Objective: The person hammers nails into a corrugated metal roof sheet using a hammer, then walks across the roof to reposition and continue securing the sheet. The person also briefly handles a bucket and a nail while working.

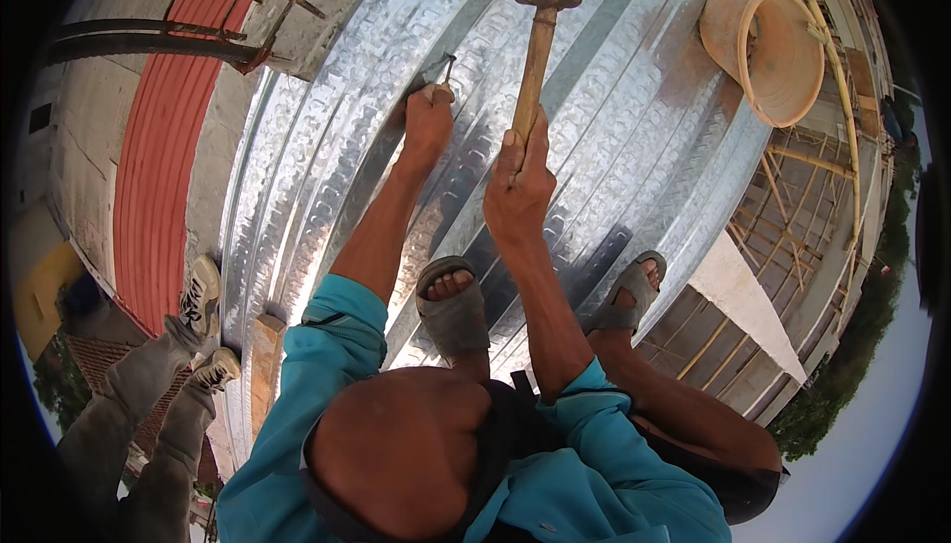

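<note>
Pinching the nail (448,68) upright on the metal sheet (614,117) with my left hand (428,117), my right hand (519,184) grasping the hammer (540,38) above; I'd strike squarely, clear of fingertips.

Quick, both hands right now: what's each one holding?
Left hand: fingers pinched on a nail set against the corrugated metal roofing sheet.
Right hand: closed around the wooden handle of a hammer, head raised.
</note>
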The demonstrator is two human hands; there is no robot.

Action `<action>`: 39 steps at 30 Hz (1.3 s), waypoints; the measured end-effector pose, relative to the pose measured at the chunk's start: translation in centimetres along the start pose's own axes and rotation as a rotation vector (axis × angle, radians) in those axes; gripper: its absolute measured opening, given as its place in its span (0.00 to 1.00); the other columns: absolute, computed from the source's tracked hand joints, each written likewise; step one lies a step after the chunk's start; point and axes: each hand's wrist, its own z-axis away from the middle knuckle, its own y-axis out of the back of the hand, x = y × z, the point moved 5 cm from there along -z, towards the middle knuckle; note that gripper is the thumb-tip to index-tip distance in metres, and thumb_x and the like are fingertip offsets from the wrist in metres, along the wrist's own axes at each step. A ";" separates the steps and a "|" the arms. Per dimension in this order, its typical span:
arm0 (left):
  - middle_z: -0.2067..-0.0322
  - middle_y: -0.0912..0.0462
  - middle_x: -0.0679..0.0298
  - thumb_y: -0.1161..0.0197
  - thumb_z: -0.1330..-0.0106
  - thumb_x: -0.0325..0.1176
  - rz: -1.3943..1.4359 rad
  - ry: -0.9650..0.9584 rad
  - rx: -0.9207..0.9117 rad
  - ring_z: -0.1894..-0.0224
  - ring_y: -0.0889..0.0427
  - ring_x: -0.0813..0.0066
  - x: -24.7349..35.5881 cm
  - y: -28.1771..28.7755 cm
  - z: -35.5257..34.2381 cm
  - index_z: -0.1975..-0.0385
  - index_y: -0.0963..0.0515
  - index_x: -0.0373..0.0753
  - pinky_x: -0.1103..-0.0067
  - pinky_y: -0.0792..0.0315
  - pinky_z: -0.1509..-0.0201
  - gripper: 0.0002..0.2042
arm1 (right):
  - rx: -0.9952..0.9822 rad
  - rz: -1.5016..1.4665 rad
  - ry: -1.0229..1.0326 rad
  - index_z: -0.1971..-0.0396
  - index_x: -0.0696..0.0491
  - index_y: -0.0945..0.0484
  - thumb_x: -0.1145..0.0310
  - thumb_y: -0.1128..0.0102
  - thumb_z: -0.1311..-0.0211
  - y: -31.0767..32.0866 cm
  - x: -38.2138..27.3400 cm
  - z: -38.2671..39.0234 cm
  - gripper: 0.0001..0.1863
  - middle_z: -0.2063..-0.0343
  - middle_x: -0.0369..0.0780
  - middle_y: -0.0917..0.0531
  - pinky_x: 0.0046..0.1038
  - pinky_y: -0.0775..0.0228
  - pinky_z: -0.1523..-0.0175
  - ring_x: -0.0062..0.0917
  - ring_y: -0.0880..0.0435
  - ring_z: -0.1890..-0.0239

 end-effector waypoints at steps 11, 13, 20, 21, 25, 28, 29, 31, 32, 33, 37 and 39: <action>0.82 0.30 0.68 0.49 0.30 0.37 0.059 -0.018 -0.016 0.77 0.34 0.82 -0.1 -0.3 -0.1 0.75 0.24 0.32 0.77 0.39 0.72 0.16 | -0.065 0.009 -0.137 0.38 0.61 0.36 0.67 0.50 0.27 -1.4 0.4 1.0 0.22 0.84 0.44 0.25 0.31 0.33 0.78 0.26 0.23 0.84; 0.83 0.27 0.66 0.48 0.30 0.38 0.046 0.081 -0.038 0.80 0.33 0.82 -0.3 -0.1 0.5 0.70 0.23 0.32 0.78 0.39 0.75 0.15 | -0.039 0.005 -0.141 0.37 0.62 0.37 0.67 0.50 0.27 -0.6 1.2 1.4 0.23 0.83 0.43 0.25 0.30 0.33 0.78 0.24 0.24 0.83; 0.81 0.21 0.61 0.51 0.29 0.37 0.181 0.113 -0.113 0.85 0.34 0.82 0.4 -0.8 0.8 0.63 0.24 0.32 0.81 0.41 0.82 0.14 | -0.117 -0.047 -0.207 0.36 0.62 0.37 0.66 0.50 0.27 -0.6 2.5 2.2 0.25 0.80 0.43 0.22 0.30 0.31 0.74 0.26 0.22 0.78; 0.81 0.22 0.63 0.51 0.29 0.37 0.159 0.130 -0.074 0.85 0.34 0.82 0.2 -0.8 0.5 0.64 0.24 0.33 0.81 0.41 0.81 0.14 | -0.098 -0.060 -0.241 0.36 0.62 0.37 0.66 0.50 0.26 -0.8 2.8 2.5 0.24 0.79 0.40 0.23 0.27 0.31 0.74 0.20 0.24 0.79; 0.82 0.22 0.61 0.51 0.32 0.35 0.053 0.036 -0.012 0.78 0.29 0.77 0.2 -0.7 -0.2 0.69 0.22 0.29 0.76 0.36 0.71 0.15 | -0.121 -0.070 -0.215 0.36 0.63 0.37 0.68 0.49 0.28 -1.8 3.4 2.9 0.25 0.78 0.41 0.22 0.26 0.32 0.75 0.21 0.23 0.79; 0.82 0.23 0.59 0.51 0.32 0.34 -0.047 -0.060 0.021 0.78 0.27 0.73 0.1 -0.7 -0.5 0.70 0.21 0.28 0.73 0.35 0.70 0.15 | -0.110 0.044 -0.100 0.35 0.63 0.38 0.69 0.49 0.28 -1.7 2.8 2.5 0.25 0.77 0.40 0.22 0.26 0.32 0.76 0.21 0.23 0.80; 0.82 0.24 0.58 0.51 0.32 0.34 -0.058 -0.076 0.017 0.77 0.27 0.73 0.1 -0.7 -0.5 0.70 0.21 0.28 0.72 0.35 0.70 0.15 | -0.056 0.064 -0.023 0.35 0.63 0.38 0.70 0.49 0.28 -1.4 2.3 2.3 0.25 0.78 0.40 0.22 0.25 0.33 0.76 0.21 0.23 0.80; 0.83 0.27 0.61 0.51 0.33 0.34 -0.055 -0.066 0.033 0.77 0.29 0.75 -0.1 -0.6 -0.4 0.71 0.22 0.28 0.73 0.36 0.70 0.15 | -0.002 0.039 0.057 0.34 0.63 0.39 0.72 0.48 0.29 -1.0 1.6 2.0 0.26 0.78 0.40 0.23 0.24 0.33 0.76 0.20 0.24 0.81; 0.83 0.29 0.65 0.50 0.33 0.35 -0.040 -0.059 0.044 0.77 0.32 0.78 -0.1 -0.5 -0.4 0.72 0.22 0.29 0.74 0.38 0.72 0.15 | 0.016 -0.006 0.069 0.34 0.63 0.39 0.73 0.48 0.29 -1.0 1.3 1.9 0.26 0.78 0.40 0.23 0.24 0.33 0.76 0.20 0.24 0.81; 0.83 0.31 0.69 0.49 0.34 0.35 -0.019 -0.072 0.044 0.77 0.36 0.81 0.0 -0.6 -0.3 0.72 0.23 0.30 0.76 0.41 0.73 0.14 | 0.037 -0.051 0.084 0.34 0.63 0.39 0.74 0.48 0.29 -1.0 1.3 1.5 0.26 0.78 0.40 0.23 0.23 0.33 0.76 0.19 0.24 0.81; 0.81 0.22 0.52 0.51 0.32 0.33 -0.127 -0.117 0.102 0.75 0.22 0.63 0.5 -0.4 -0.4 0.72 0.22 0.28 0.67 0.31 0.65 0.15 | 0.157 -0.012 0.128 0.33 0.64 0.44 0.75 0.49 0.30 -1.6 1.1 1.0 0.28 0.80 0.41 0.23 0.25 0.32 0.77 0.21 0.25 0.83; 0.80 0.22 0.50 0.51 0.33 0.33 -0.127 -0.073 0.099 0.74 0.21 0.61 0.1 -0.5 -0.5 0.72 0.22 0.28 0.66 0.31 0.65 0.15 | -0.117 0.148 -0.001 0.32 0.64 0.45 0.75 0.49 0.29 -3.1 1.9 0.6 0.29 0.80 0.42 0.24 0.27 0.32 0.77 0.22 0.27 0.83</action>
